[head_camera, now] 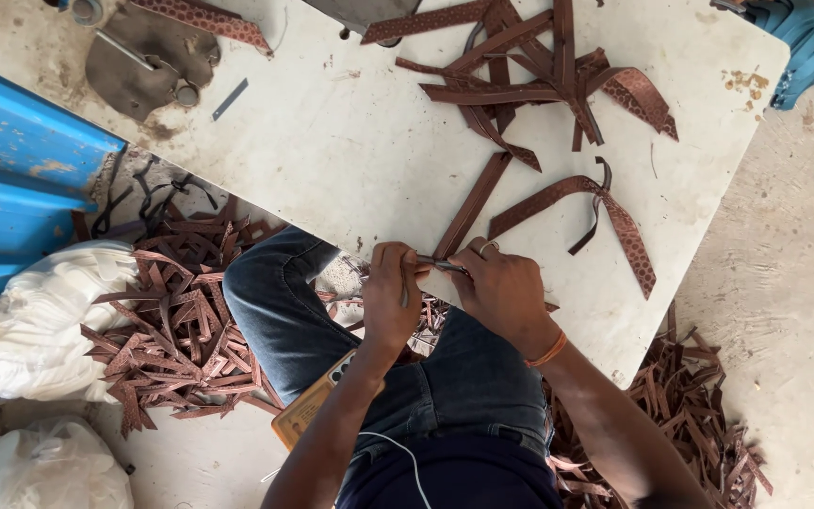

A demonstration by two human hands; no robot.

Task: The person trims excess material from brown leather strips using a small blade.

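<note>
- We hold both hands at the near edge of the pale, stained tabletop [332,141], which we use as our landmark.
- Our left hand [390,297] is curled shut, its fingers pinched on the near end of a long brown leather strap [471,205], together with what looks like a thin metal tool [437,265]; we cannot tell exactly what that is.
- Our right hand [501,287] is closed too, pinching the same strap end from the other side; the two hands nearly touch.
- The strap runs from our fingers diagonally away across the tabletop, flat on its surface.
- Just beside it, further right on the tabletop, lies a folded brown embossed strap piece [614,221]; at the tabletop's far side sits a tangled pile of brown straps [539,80].
- On the floor left of the tabletop is a heap of brown leather offcuts [176,330], beside a white bundle [35,320]; more offcuts [699,415] lie on the floor to its right.
- Risk, as we judge it: with fingers so close around the metal piece, a slip could nick a fingertip or mar the leather.
- The strap end hangs at the very edge, so a loosened pinch could drop it among the scraps.
</note>
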